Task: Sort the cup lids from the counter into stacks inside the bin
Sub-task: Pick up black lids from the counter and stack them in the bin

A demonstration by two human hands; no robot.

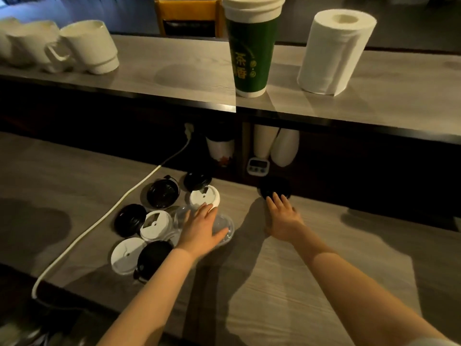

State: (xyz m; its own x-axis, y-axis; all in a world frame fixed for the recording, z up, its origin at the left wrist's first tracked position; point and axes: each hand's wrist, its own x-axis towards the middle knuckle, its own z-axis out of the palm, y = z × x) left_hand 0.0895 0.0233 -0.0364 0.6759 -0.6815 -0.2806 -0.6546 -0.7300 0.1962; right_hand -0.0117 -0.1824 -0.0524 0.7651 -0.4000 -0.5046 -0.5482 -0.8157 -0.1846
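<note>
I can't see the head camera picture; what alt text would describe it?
Two bare hands reach over a grey counter: the left hand rests on clear lids among scattered black and white cup lids, and the right hand touches a lone black lid.

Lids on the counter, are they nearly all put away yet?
No, nothing looks sorted; no bin shows. The left hand rests on a clear lid, and the right hand reaches a black lid. White lids and other black lids lie loose.
</note>
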